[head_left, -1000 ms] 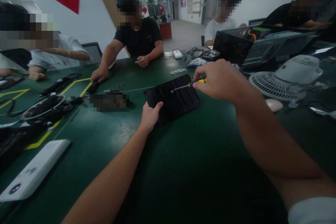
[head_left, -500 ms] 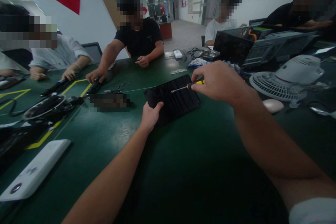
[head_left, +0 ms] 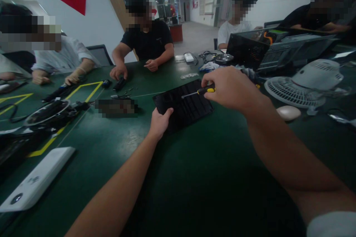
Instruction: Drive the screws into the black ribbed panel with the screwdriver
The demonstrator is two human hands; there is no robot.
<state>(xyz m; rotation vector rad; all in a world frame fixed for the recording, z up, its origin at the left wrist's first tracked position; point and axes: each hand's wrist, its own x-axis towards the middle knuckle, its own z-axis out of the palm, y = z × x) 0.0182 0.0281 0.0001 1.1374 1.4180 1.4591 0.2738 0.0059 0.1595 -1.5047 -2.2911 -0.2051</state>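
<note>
A flat black ribbed panel lies on the green table in front of me. My left hand grips its near left corner. My right hand holds a small screwdriver with a yellow and black handle. Its metal tip rests on the middle of the panel, shaft pointing left.
A white desk fan lies on the right, beside a pale oval object. An open computer case stands behind it. A white device sits near left. Dark parts and cables lie on the left. Several other people sit around the table.
My right hand has shifted slightly left with the screwdriver. The person in black across the table pulled a hand back toward a dark part. My left hand has stayed on the panel.
</note>
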